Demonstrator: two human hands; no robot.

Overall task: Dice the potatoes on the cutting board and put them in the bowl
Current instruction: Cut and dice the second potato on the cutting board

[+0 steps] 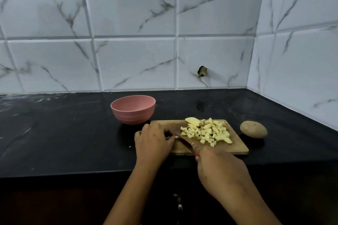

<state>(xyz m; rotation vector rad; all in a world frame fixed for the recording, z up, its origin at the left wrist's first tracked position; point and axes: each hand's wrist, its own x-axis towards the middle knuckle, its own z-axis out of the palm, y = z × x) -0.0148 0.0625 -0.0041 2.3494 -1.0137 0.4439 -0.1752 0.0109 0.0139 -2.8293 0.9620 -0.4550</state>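
A wooden cutting board [237,147] lies on the black counter with a heap of diced potato [206,132] and a larger uncut slice [192,121] at its far edge. My right hand [219,170] grips a red-handled knife [184,143], whose blade lies low across the board's left part, pointing toward my left hand. My left hand [153,141] rests curled on the board's left end, its fingertips at the blade tip; whatever lies under it is hidden. A pink bowl [133,109] stands just behind the board's left corner. A whole unpeeled potato [253,129] lies right of the board.
The tiled wall runs behind the counter and turns forward along the right side. The counter's front edge crosses just below the board. A small dark fitting [202,71] sticks out of the back wall.
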